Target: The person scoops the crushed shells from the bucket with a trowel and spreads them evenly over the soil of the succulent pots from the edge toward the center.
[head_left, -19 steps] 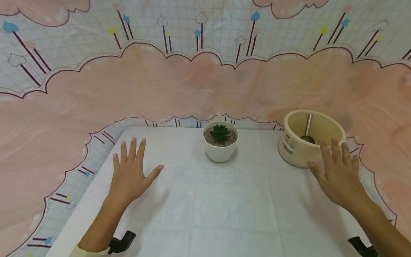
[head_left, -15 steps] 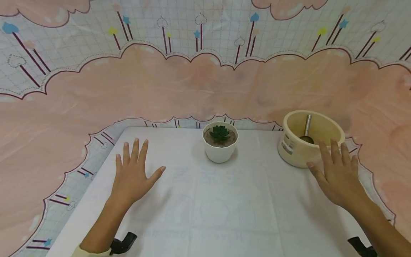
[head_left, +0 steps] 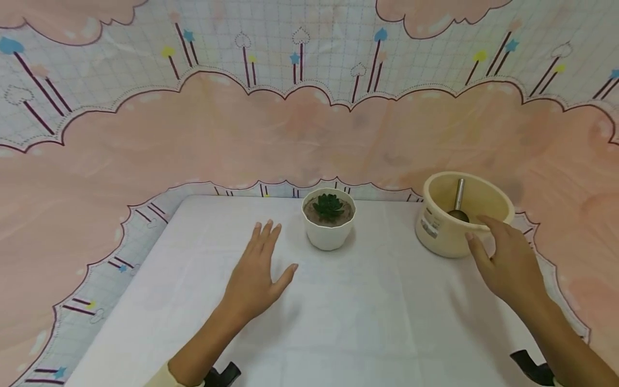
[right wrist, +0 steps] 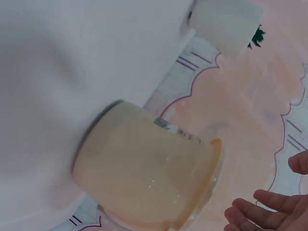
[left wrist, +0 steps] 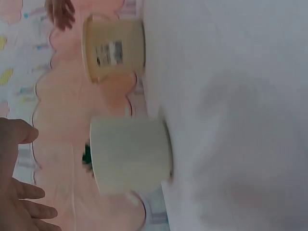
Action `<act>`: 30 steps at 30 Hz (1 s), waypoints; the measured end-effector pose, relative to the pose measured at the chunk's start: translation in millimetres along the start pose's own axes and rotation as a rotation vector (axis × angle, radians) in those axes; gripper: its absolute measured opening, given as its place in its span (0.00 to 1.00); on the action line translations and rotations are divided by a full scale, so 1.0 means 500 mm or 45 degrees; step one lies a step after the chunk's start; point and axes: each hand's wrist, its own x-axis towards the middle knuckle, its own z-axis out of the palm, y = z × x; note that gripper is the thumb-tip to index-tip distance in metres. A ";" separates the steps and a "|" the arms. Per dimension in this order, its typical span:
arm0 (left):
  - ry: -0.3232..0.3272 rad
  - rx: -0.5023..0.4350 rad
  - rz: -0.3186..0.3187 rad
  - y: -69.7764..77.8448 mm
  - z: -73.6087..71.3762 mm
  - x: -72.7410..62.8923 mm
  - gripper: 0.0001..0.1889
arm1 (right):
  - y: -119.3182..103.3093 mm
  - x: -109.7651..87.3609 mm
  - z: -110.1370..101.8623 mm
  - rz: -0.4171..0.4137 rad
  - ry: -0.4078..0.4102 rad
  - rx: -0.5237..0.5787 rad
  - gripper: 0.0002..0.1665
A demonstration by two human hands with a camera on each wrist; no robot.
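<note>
A white pot [head_left: 329, 237] with a green succulent [head_left: 328, 207] in brown soil stands upright near the table's back edge. My left hand [head_left: 252, 282] hovers to its front left, fingers extended and thumb spread, holding nothing. Further right is a cream plastic bucket [head_left: 442, 239] with a label on its side; a metal utensil [head_left: 459, 196] with a rounded dark end leans inside it. The fingers of my right hand [head_left: 513, 263] are slightly bent and overlap the bucket's front right rim in the head view. In the right wrist view that hand appears apart from the bucket, with nothing in it.
A white cloth [head_left: 348, 333] covers the table. Behind and around it hangs a pink and white patterned cloth [head_left: 290, 134] with clouds and candle-like shapes. Black straps [head_left: 532, 368] are on both wrists.
My left hand has moved right, closer to the white pot. The fingers of my right hand have bent and drawn together near the bucket rim. The head view has shifted slightly.
</note>
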 end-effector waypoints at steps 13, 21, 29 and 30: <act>-0.050 -0.322 0.363 0.167 0.100 0.075 0.42 | 0.016 0.098 -0.002 0.092 -0.017 0.104 0.30; -0.165 -0.370 0.403 0.237 0.164 0.124 0.40 | 0.041 0.178 0.001 0.238 -0.236 0.088 0.40; -0.205 -0.367 0.347 0.289 0.201 0.190 0.40 | 0.048 0.240 0.016 0.277 -0.382 -0.069 0.43; -0.210 -0.369 0.334 0.294 0.205 0.198 0.40 | 0.049 0.247 0.018 0.272 -0.382 -0.090 0.42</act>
